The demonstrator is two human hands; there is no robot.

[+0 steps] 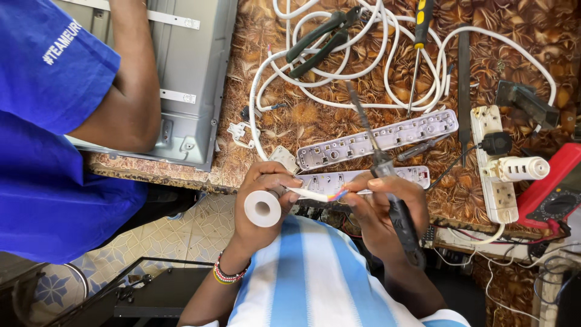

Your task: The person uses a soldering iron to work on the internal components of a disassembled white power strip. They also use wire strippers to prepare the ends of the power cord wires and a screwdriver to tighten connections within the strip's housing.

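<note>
The left hand (pixel 263 194) is closed around a white roll of tape (pixel 262 209), its hollow core facing the camera, and its fingertips also pinch the end of a white cable (pixel 305 194) whose stripped coloured wires (pixel 338 195) show between the two hands. The right hand (pixel 387 209) is closed too, gripping a soldering iron (pixel 378 160) by its dark handle; the iron's thin shaft points up and away over the desk (pixel 290 118), while the thumb and forefinger meet the coloured wires from the other side. Both hands hover at the near edge of the desk, above the person's blue and white striped shirt (pixel 308 272), and a beaded bracelet (pixel 227 274) circles the left wrist. Just beyond the hands lie two opened grey power strip casings (pixel 375 136), one behind the other. Farther back a long white cable lies in loops (pixel 339 72), with green-handled pliers (pixel 321 39) resting on them and a yellow and black screwdriver (pixel 420 36) beside them. To the right a white extension socket (pixel 496 175) carries a black plug (pixel 496 143) and a white adapter (pixel 523 168), and a red multimeter (pixel 554 194) sits at the edge of view. At the left, another person in a blue shirt (pixel 54 121) leans an arm near a grey metal panel (pixel 193 79).
</note>
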